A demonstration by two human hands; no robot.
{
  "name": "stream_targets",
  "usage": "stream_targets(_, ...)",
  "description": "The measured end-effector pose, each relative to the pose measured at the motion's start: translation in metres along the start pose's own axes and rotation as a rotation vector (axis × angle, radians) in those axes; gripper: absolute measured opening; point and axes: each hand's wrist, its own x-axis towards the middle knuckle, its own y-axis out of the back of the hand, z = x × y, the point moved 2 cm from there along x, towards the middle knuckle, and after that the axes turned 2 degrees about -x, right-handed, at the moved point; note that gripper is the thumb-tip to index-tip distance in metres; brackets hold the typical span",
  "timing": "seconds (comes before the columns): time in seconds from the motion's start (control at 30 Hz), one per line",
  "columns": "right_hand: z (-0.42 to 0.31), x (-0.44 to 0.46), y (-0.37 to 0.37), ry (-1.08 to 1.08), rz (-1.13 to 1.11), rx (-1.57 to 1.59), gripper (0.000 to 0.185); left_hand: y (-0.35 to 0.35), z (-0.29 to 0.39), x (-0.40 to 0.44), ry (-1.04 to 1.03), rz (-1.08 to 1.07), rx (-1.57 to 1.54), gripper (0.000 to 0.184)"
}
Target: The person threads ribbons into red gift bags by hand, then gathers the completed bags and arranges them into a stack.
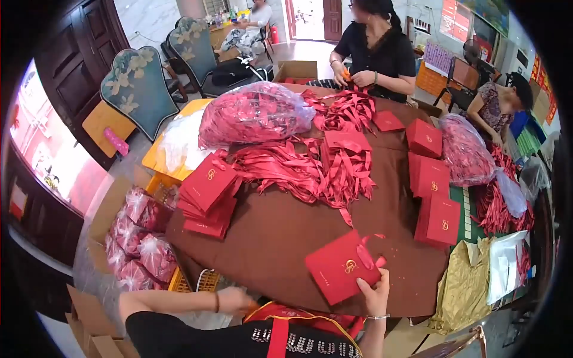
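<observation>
A big clear bag [253, 116] full of red ribbon things sits at the upper middle of the frame, on the brown cloth [268, 230] of the table. Another clear bag, the side bag [465, 149], is at the right of the frame, and it is stuffed with red things too. At the lower left, a brown box [102, 230] holds small clear packs [156, 253] with red things inside. A little box [297, 69] at the top middle has something red in it.

The right hand [373, 291] is at the lower middle of the frame, a bit to the right. It is closed on the low right corner of a red paper bag [334, 271], with the thumb on the front and the other fingers mostly hidden behind. The bag is tilted over the near part of the table, and its gold letters face up. The right arm comes up from the bottom edge.

The left hand [237, 300] is left of the bag, low in the frame, near the table's edge. Its arm reaches in from the lower left. The hand is blurry, so I cannot tell how open it is or if it has something.

Stacks of red bags stand at both sides: the left stack [209, 194] and the right stack [439, 218]. Loose red ribbons [280, 170] lie between them.
</observation>
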Motion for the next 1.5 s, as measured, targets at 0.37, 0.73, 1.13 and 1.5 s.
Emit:
stream_targets(0.37,0.025,0.017,-0.049,0.168,-0.205,0.153,0.058,0.056,0.054,0.166,-0.191,0.454,-2.068,0.048)
stream_targets(0.73,0.027,0.013,-0.015,-0.329,0.162,0.552,0.043,0.082,-0.010,0.158,0.223,1.123,-1.062,0.042)
stream_targets(1.13,0.018,0.021,-0.027,-0.057,0.020,-0.463,0.021,0.209,-0.076,0.180,0.276,1.230,0.297,0.029)
stream_targets(1.5,0.001,0.073,-0.072,0.494,-0.195,-0.803,0.021,0.215,-0.080,0.187,0.232,1.236,0.346,0.016)
